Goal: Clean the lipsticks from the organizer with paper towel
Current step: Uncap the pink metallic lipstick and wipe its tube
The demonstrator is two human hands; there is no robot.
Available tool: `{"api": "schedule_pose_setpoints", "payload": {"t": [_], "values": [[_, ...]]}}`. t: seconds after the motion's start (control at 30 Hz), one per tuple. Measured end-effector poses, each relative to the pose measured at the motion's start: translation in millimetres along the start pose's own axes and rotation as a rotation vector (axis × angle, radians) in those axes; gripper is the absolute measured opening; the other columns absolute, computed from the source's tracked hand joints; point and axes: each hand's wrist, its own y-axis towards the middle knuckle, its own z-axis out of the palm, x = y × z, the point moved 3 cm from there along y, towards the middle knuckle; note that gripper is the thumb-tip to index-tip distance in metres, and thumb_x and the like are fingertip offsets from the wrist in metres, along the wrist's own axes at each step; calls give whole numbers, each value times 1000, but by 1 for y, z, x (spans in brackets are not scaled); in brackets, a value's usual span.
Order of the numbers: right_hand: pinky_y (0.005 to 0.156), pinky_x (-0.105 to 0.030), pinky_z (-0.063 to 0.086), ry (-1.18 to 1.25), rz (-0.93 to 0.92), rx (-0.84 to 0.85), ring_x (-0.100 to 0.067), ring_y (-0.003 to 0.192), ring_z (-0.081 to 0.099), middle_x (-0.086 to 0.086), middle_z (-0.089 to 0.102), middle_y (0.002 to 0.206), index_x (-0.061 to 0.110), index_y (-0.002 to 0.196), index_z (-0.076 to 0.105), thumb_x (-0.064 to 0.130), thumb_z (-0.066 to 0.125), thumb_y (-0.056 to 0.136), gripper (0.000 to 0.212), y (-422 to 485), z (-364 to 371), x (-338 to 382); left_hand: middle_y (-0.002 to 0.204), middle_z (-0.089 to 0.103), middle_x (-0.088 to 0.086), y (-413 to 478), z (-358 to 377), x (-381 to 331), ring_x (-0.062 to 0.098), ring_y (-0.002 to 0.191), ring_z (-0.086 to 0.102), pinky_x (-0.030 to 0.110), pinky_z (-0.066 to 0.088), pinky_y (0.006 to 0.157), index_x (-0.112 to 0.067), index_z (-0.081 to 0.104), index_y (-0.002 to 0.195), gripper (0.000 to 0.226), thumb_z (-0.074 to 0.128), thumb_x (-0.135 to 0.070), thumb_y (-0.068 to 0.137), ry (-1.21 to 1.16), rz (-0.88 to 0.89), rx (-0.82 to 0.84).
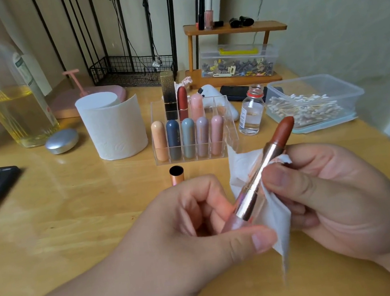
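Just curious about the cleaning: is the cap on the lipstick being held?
No, the lipstick shows its bare brown tip, and a cap sits apart on the table.

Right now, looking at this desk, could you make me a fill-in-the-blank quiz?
1. The right hand presses a ____ against the open lipstick, which the left hand also holds.
2. The clear organizer's front row holds ____ capped lipsticks.
3. The loose cap sits on the table in ____ of the organizer.
Missing: paper towel; five; front.
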Motion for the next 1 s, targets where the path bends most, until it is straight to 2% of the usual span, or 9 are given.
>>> {"api": "schedule_pose_setpoints", "payload": {"t": [0.1, 0.2, 0.33, 0.4, 0.47, 0.57, 0.73, 0.87, 1.0], "values": [[43, -13, 38, 7, 28, -12, -7, 46, 52, 3, 61, 57, 16, 76, 76, 31, 73, 76, 15, -1, 2, 3, 72, 64, -1, 2, 1, -3, 15, 68, 54, 23, 46, 70, -6, 68, 90, 21, 64, -26, 89, -58, 13, 175], [40, -14, 40, 25, 64, 2, -18, 46, 62, -10, 65, 59, 8, 78, 73, 20, 67, 78, 13, -2, 1, 3, 80, 67, 5, 6, 1, 2, 13, 69, 53, 22, 46, 73, 2, 68, 101, 28, 57, -23, 95, -32, -9, 193], [39, -15, 30, 70, 45, 56, -17, 52, 53, -14, 59, 67, -2, 89, 68, 19, 75, 82, 23, 0, -5, -2, 76, 65, 8, 8, -1, 6, 16, 70, 55, 26, 46, 72, -13, 74, 87, 24, 58, -30, 94, -22, -8, 191], [40, -16, 32, 135, 47, 75, -12, 55, 44, -9, 55, 68, 2, 83, 70, 26, 79, 80, 25, 0, -7, -2, 74, 66, 4, 8, 0, 5, 15, 70, 56, 26, 46, 71, -18, 73, 83, 23, 57, -29, 94, -42, -7, 205], [40, -16, 34, 170, 42, 76, -9, 54, 44, -5, 56, 67, 7, 76, 69, 29, 81, 78, 25, 0, -7, -2, 74, 67, 0, 9, 1, 4, 13, 69, 57, 25, 47, 70, -13, 74, 88, 23, 56, -26, 94, -75, -12, 220], [38, -16, 35, 169, 35, 37, -8, 50, 46, -6, 56, 64, 7, 71, 68, 31, 83, 75, 29, 0, -6, -3, 75, 66, 5, 8, 1, 4, 12, 68, 57, 25, 46, 70, -3, 72, 92, 25, 56, -22, 95, -79, -18, 233], [35, -15, 33, 126, 29, 12, -7, 46, 46, -4, 57, 62, 10, 70, 68, 34, 84, 74, 29, -1, -6, -2, 72, 60, 10, 7, 1, 4, 15, 71, 56, 29, 45, 74, -18, 73, 85, 21, 56, -20, 98, -59, -17, 265], [35, -15, 31, 19, 26, 9, -8, 45, 44, -2, 55, 60, 16, 69, 70, 40, 83, 73, 28, -2, -7, -2, 77, 65, 6, 7, 3, 7, 15, 76, 60, 28, 47, 79, -7, 73, 98, 18, 57, -16, 97, -93, -40, 271], [40, -17, 29, -81, 32, 14, -10, 45, 42, -1, 52, 58, 17, 69, 69, 46, 80, 74, 32, -3, -7, -2, 88, 65, 10, 3, 8, 8, 22, 89, 60, 32, 46, 87, -15, 72, 90, 23, 51, -18, 100, -167, -106, 375]]}}
